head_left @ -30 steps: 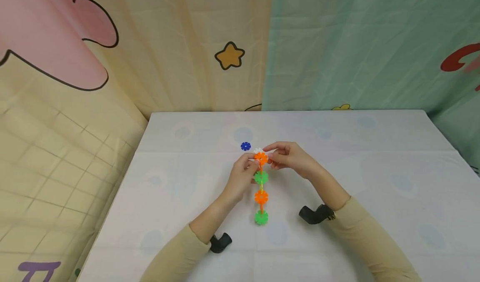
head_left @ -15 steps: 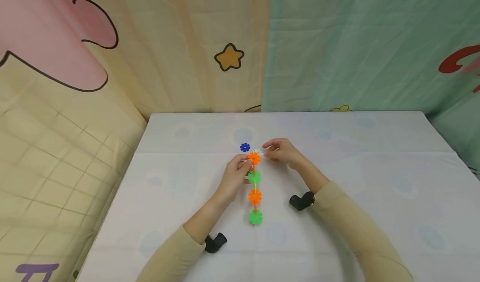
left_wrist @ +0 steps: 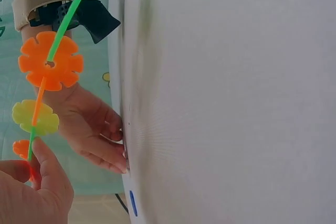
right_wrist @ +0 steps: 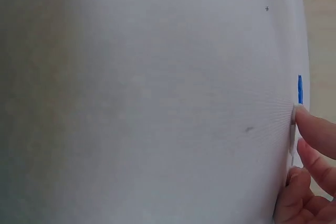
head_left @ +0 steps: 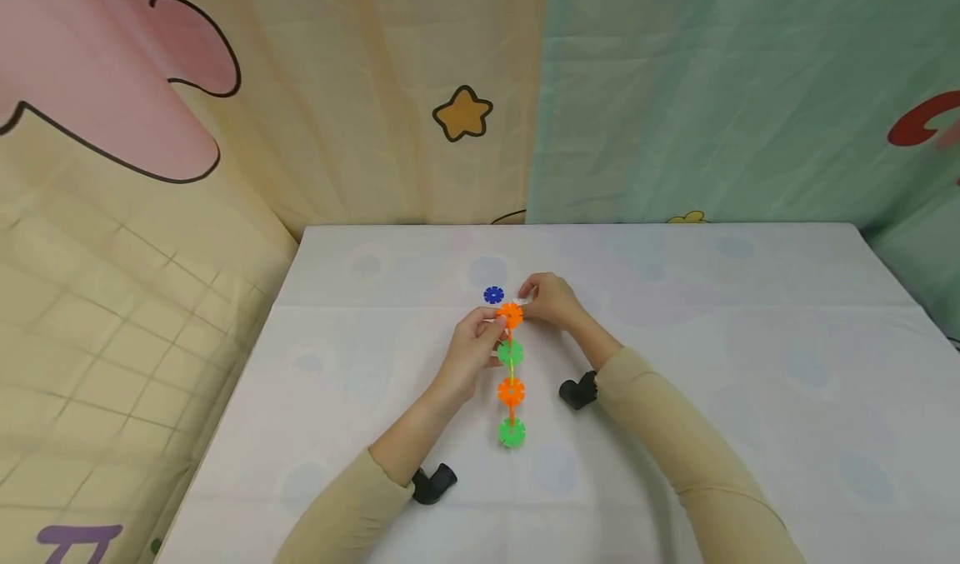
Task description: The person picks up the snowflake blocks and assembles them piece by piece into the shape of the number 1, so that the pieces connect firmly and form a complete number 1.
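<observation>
My left hand [head_left: 465, 351] pinches a chain of slotted plastic snowflake discs [head_left: 512, 391] near its far end. Orange and green discs face up in it, joined by others that stand edge-on; the chain [left_wrist: 51, 60] hangs above the cloth in the left wrist view. Beyond it, my right hand [head_left: 551, 299] has its thumb and fingertips around a white snowflake disc [head_left: 522, 301] low at the cloth. Seen edge-on in the right wrist view, this white disc [right_wrist: 292, 137] is partly covered by fingers. A blue snowflake disc [head_left: 493, 295] lies just left of it.
White cloth covers the table [head_left: 750, 381], whose back edge meets printed curtains [head_left: 660, 114]. A black wrist mount [head_left: 435, 485] sticks out from the left sleeve, another black mount [head_left: 579, 391] from the right one.
My right hand has left the chain's far end and come down on the white disc. The chain, in my left hand, has shifted slightly left.
</observation>
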`<state>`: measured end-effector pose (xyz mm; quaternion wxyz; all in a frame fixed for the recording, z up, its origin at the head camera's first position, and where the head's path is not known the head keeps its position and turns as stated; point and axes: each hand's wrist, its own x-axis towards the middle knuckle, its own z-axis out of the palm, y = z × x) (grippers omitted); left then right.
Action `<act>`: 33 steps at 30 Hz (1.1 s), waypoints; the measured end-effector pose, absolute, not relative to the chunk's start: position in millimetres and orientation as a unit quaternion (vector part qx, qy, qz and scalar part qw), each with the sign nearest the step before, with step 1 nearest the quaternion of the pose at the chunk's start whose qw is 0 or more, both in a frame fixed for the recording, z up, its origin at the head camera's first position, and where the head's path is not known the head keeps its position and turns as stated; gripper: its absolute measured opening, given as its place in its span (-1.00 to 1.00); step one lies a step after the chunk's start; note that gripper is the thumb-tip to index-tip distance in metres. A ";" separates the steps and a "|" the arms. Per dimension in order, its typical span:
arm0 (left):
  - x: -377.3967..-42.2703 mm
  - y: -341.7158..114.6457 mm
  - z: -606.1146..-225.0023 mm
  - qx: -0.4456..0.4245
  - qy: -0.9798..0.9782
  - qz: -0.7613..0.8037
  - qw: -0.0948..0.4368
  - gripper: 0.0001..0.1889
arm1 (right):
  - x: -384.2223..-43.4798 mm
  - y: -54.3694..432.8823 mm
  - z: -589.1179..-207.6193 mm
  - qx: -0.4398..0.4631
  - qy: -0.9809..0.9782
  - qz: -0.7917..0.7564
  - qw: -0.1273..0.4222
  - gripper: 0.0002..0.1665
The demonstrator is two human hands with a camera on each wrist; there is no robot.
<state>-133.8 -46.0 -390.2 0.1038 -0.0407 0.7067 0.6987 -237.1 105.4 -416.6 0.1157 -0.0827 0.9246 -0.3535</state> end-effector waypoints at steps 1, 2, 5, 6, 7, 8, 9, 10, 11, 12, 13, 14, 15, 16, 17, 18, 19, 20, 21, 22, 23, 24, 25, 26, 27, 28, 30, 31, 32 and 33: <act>-133.9 -45.9 -389.7 -0.042 0.706 0.699 0.104 -0.76 | -237.1 105.0 -416.3 -0.079 0.925 -0.352 0.117 -0.69; -134.1 -45.9 -389.4 -0.044 0.705 0.699 0.106 -0.76 | -237.1 104.6 -416.0 -0.078 0.926 -0.351 0.119 -0.70; -134.3 -46.6 -387.6 -0.050 0.703 0.702 0.106 -0.77 | -236.8 104.2 -415.1 -0.074 0.924 -0.355 0.124 -0.70; -134.5 -47.0 -387.1 -0.052 0.701 0.703 0.106 -0.77 | -236.6 104.6 -414.8 -0.075 0.923 -0.356 0.125 -0.70; -134.6 -47.3 -386.4 -0.053 0.701 0.704 0.105 -0.77 | -236.2 105.0 -414.6 -0.077 0.922 -0.359 0.126 -0.69; -134.8 -47.6 -385.7 -0.055 0.700 0.705 0.105 -0.78 | -235.9 105.7 -414.5 -0.078 0.920 -0.362 0.127 -0.69; -135.2 -47.9 -385.3 -0.056 0.700 0.705 0.104 -0.78 | -235.5 106.6 -414.5 -0.078 0.918 -0.366 0.129 -0.69; -135.5 -48.2 -384.9 -0.057 0.699 0.705 0.105 -0.78 | -235.0 107.7 -414.4 -0.076 0.914 -0.375 0.132 -0.69; -135.8 -48.3 -384.7 -0.058 0.699 0.705 0.105 -0.78 | -234.5 109.0 -414.4 -0.075 0.909 -0.386 0.138 -0.69; -136.0 -48.3 -384.4 -0.060 0.699 0.704 0.108 -0.78 | -234.0 110.2 -414.6 -0.070 0.903 -0.398 0.145 -0.69; -136.0 -48.2 -384.2 -0.062 0.700 0.703 0.110 -0.78 | -233.5 111.4 -414.8 -0.063 0.897 -0.411 0.153 -0.69; -136.1 -48.1 -384.6 -0.062 0.701 0.702 0.112 -0.77 | -233.0 112.6 -415.0 -0.056 0.890 -0.423 0.161 -0.69; -136.1 -48.0 -384.9 -0.062 0.701 0.701 0.114 -0.77 | -232.5 113.8 -415.1 -0.050 0.882 -0.436 0.171 -0.69; -136.0 -47.8 -385.4 -0.063 0.702 0.700 0.115 -0.77 | -231.8 115.0 -415.3 -0.045 0.874 -0.449 0.180 -0.69; -135.9 -47.6 -385.9 -0.064 0.703 0.699 0.117 -0.77 | -231.2 116.2 -415.5 -0.043 0.868 -0.458 0.189 -0.70; -135.7 -47.3 -386.4 -0.064 0.703 0.698 0.118 -0.77 | -230.1 117.4 -415.0 -0.040 0.861 -0.467 0.196 -0.70; -135.8 -47.1 -386.5 -0.065 0.703 0.698 0.119 -0.77 | -229.1 118.8 -414.0 -0.041 0.856 -0.475 0.203 -0.71; -135.8 -46.8 -386.8 -0.065 0.704 0.698 0.119 -0.77 | -227.7 120.3 -412.5 -0.050 0.849 -0.484 0.205 -0.72; -135.9 -46.6 -387.0 -0.066 0.704 0.697 0.120 -0.77 | -226.4 121.8 -411.1 -0.053 0.844 -0.491 0.208 -0.73; -135.9 -46.5 -387.3 -0.067 0.705 0.696 0.121 -0.76 | -225.1 123.3 -409.0 -0.053 0.840 -0.497 0.210 -0.74; -135.9 -46.4 -387.4 -0.067 0.705 0.696 0.122 -0.76 | -223.5 124.7 -406.5 -0.057 0.835 -0.505 0.210 -0.74; -135.6 -46.3 -387.2 -0.067 0.705 0.696 0.122 -0.76 | -222.2 126.0 -403.9 -0.058 0.830 -0.515 0.209 -0.73; -135.2 -46.2 -386.7 -0.067 0.705 0.696 0.123 -0.76 | -220.9 127.3 -401.1 -0.058 0.824 -0.524 0.208 -0.71; -132.9 -45.9 -382.2 -0.067 0.705 0.695 0.125 -0.75 | -217.8 127.9 -395.3 -0.059 0.816 -0.535 0.209 -0.69; -132.1 -45.8 -380.1 -0.068 0.706 0.693 0.127 -0.75 | -216.5 128.7 -392.9 -0.052 0.810 -0.545 0.210 -0.68; -132.0 -45.8 -379.4 -0.068 0.706 0.693 0.129 -0.75 | -215.1 129.5 -390.4 -0.051 0.803 -0.555 0.211 -0.67; -131.8 -45.5 -378.6 -0.068 0.705 0.694 0.130 -0.74 | -211.8 130.9 -385.5 -0.052 0.789 -0.574 0.211 -0.67; -132.1 -45.3 -378.9 -0.069 0.705 0.694 0.130 -0.75 | -209.9 131.5 -383.4 -0.053 0.784 -0.581 0.210 -0.68; -132.4 -45.3 -379.6 -0.070 0.704 0.694 0.131 -0.75 | -208.1 132.0 -381.6 -0.054 0.782 -0.586 0.206 -0.69; -134.5 -45.4 -384.4 -0.070 0.703 0.695 0.131 -0.75 | -208.2 133.2 -383.1 -0.056 0.779 -0.591 0.201 -0.70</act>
